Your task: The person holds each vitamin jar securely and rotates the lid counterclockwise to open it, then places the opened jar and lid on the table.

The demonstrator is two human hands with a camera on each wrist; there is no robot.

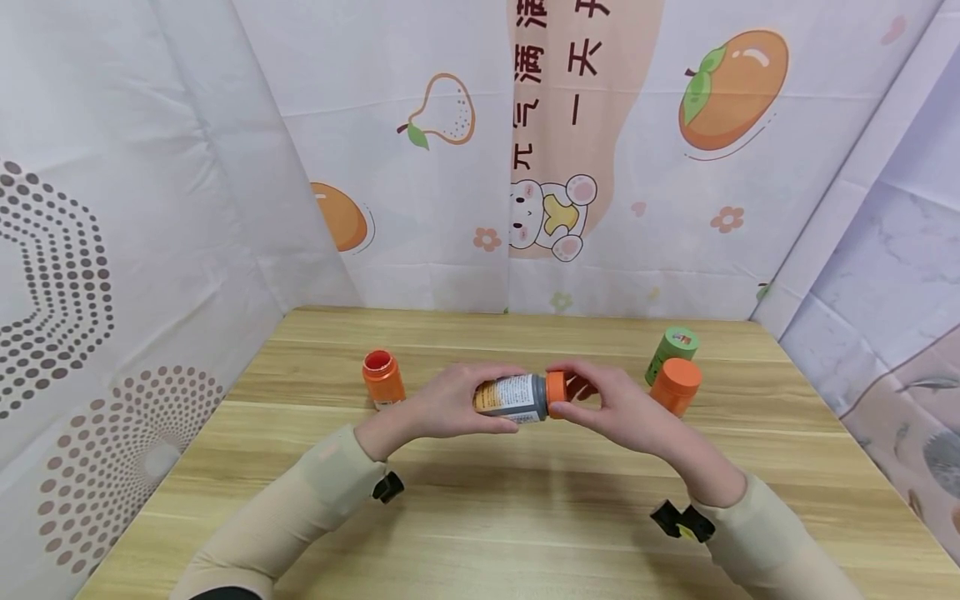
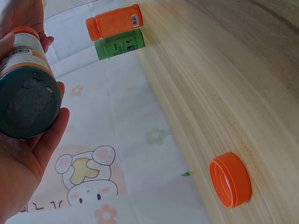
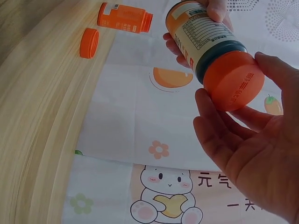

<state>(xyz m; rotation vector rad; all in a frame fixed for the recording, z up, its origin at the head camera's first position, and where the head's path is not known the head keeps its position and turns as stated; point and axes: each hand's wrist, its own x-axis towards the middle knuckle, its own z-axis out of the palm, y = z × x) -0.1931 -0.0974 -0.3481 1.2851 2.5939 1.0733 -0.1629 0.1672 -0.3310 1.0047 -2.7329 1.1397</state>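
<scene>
Above the table my left hand grips a dark grey-green bottle with a white and orange label, tipped onto its side. Its orange cap sits at the bottle's mouth end, facing right. With thumb and fingertips, my right hand pinches that cap around its edge. The left wrist view shows the bottle's dark base, with the left fingers curled round its side. Past the bottle, part of the right hand shows at the cap end.
An uncapped orange bottle stands on the wooden table at the left. A loose orange lid lies on the table, hidden in the head view. At the right stand a capped orange bottle and a green container. A printed curtain hangs behind.
</scene>
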